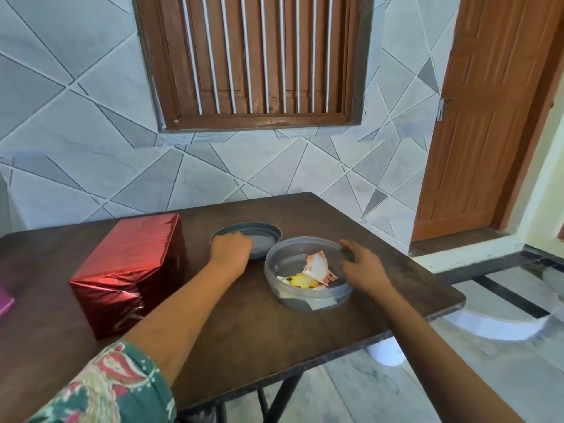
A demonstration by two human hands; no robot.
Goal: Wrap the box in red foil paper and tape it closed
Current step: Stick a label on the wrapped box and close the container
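The box (131, 270), covered all over in shiny red foil paper, stands on the left part of the dark brown table (244, 325). To its right my left hand (230, 250) grips the near edge of a round grey lid (262, 235) that lies flat on the table. My right hand (360, 264) holds the right rim of a round grey container (308, 300) with its fingers curled over the edge. Inside the container lie a yellow tape roll (300, 280) and some crumpled paper scraps (319, 264).
A pink object (4, 300) shows at the table's left edge. The table stands against a tiled wall under a wooden window (253, 59). A brown door (488, 117) is at the right. White rounded objects (500, 326) sit on the floor past the table's right edge.
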